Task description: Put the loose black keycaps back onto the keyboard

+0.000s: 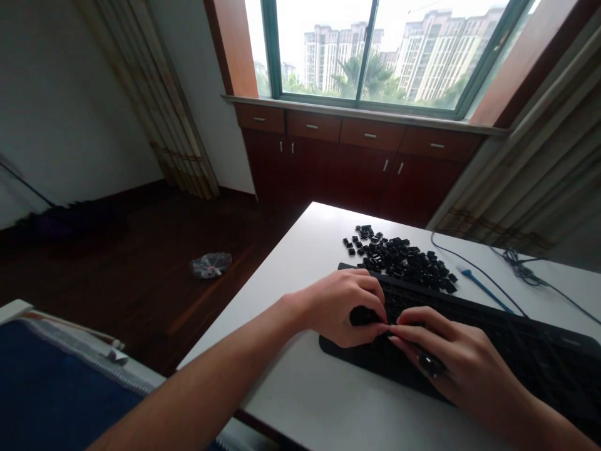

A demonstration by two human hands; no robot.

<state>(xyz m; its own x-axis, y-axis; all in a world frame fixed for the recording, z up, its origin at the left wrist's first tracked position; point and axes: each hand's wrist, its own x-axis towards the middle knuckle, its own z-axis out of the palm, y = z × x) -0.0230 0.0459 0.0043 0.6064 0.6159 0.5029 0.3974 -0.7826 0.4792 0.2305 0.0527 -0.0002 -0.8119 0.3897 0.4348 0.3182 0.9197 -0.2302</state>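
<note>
Work on a long black plastic keyboard [530, 357], partway along by appearance. The keyboard lies across the right part of a white table [300, 382]. Many small black plastic keycaps [404, 258] lie loose in a heap beyond its left end; a slim blue stick-shaped tool [488, 291] rests right of the heap. How many key positions are bare or filled is too dark to tell. Left hand [345, 307]: thumb and forefinger pinched together, contents unseen. Right hand [462, 357]: fingers narrowly spaced beside them; grip on a glossy dark object [431, 363] uncertain.
</note>
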